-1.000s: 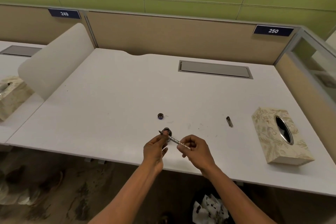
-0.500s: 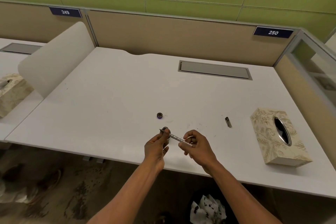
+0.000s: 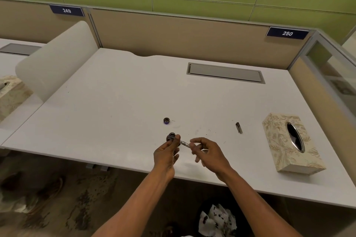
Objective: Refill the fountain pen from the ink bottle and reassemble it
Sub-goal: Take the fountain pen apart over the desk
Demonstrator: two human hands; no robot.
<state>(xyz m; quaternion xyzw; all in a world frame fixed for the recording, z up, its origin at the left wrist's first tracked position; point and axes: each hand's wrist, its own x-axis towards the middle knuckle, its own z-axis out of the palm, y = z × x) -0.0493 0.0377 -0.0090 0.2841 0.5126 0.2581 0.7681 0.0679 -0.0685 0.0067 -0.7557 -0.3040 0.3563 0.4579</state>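
**Metal pen at the open bottle: filling step in hand**

Metal, slim and silvery, the pen lies slanted between both hands, its front end at the mouth of the bottle, which stands open on the white surface near the front edge. The left hand pinches the pen's front part, fingers clamped on it right at the bottle. The right hand is at the rear end, thumb and forefinger close round it; whether they grip or merely touch cannot be told.

Judgement: the pen is being filled. To do it well, keep the nib under the ink, steady the bottle, work the rear end slowly, and lift out upright so no drop falls.

Materials: the bottle is small, round and dark, probably glass. Its cap, a short dark ring with a violet tint, lies just beyond it. A small dark metal part, seemingly of the pen, lies well to the right. The surface is smooth laminate, faintly speckled near the bottle. The tissue box is patterned, with an oval opening.
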